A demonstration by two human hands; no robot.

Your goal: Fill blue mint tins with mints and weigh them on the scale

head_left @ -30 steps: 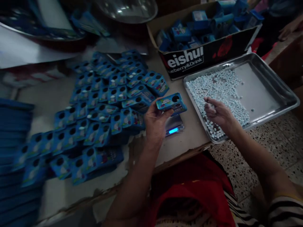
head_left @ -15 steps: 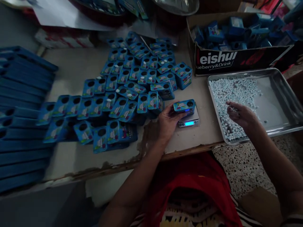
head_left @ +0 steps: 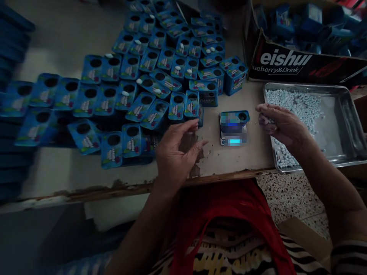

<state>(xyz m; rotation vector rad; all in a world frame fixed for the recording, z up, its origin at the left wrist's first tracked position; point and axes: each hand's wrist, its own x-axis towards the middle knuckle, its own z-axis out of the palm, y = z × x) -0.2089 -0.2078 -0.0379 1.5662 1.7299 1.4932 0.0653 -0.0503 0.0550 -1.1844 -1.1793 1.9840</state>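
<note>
A small box [head_left: 243, 115], likely light, stiff and crushable, is resting on a scale [head_left: 235, 141], its sides offering the best hold; the left hand [head_left: 176, 152] is hanging spread, empty; the right hand [head_left: 286, 124] is hovering half-curled over the rim of a tray [head_left: 336, 126], its hold unclear.

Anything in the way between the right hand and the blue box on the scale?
Nothing visible: the right hand extends past the left rim of the tray, with only a strip of tabletop between it and the blue box on the scale.
</note>
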